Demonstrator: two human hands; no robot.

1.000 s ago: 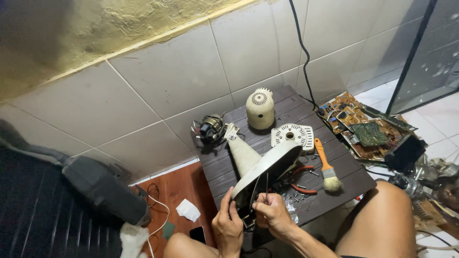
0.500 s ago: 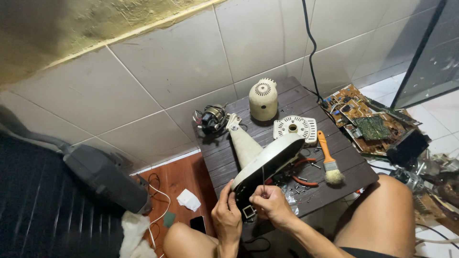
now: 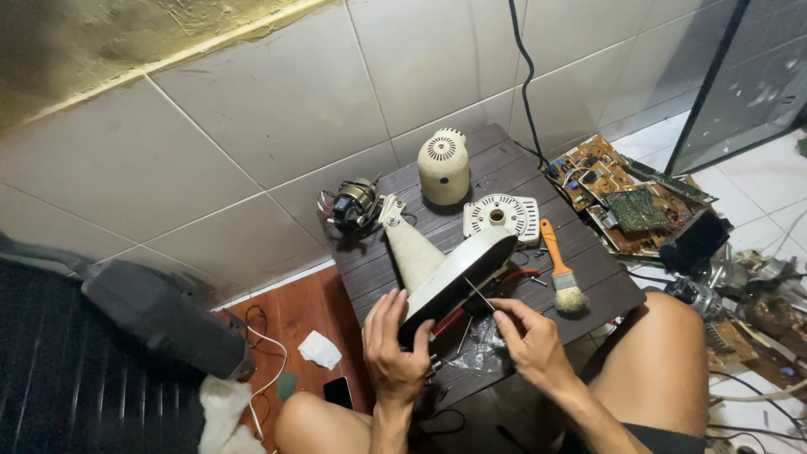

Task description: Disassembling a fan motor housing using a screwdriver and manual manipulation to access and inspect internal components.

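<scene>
Fan teardown looks well underway. Left hand [image 3: 395, 349] grips the lower rim of the fan base [image 3: 458, 273], fingers wrapped around the edge, holding it tilted up on the dark slatted counter [image 3: 513, 168] with its black underside facing the person; the cream neck [image 3: 412, 244] of the stand is attached and points away toward the wall. Right hand [image 3: 525, 340] has fingers pinched closed on a thin metal tool [image 3: 479, 294], likely a small screwdriver, its tip set against the underside of the base. Already off and lying loose: the motor [image 3: 353, 203] with its wires at the back left of the counter, the cream rear motor cover [image 3: 443, 166] standing upright behind the base, and the vented round front plate [image 3: 502, 216] flat just beside it. A paintbrush with orange handle [image 3: 561, 269] lies on the counter right of the base, and red-handled pliers [image 3: 513, 277] peek out from under the base edge. A clear plastic bag [image 3: 479, 349] sits below the base near the right hand; contents too small to tell. Judging from this, the head is fully dismantled and the base bottom is what's left to open; can't tell whether any screws are out of it. Circuit boards [image 3: 622, 197] are piled on the floor to the right, a phone [image 3: 338, 391] on the wood floor lower left.
</scene>
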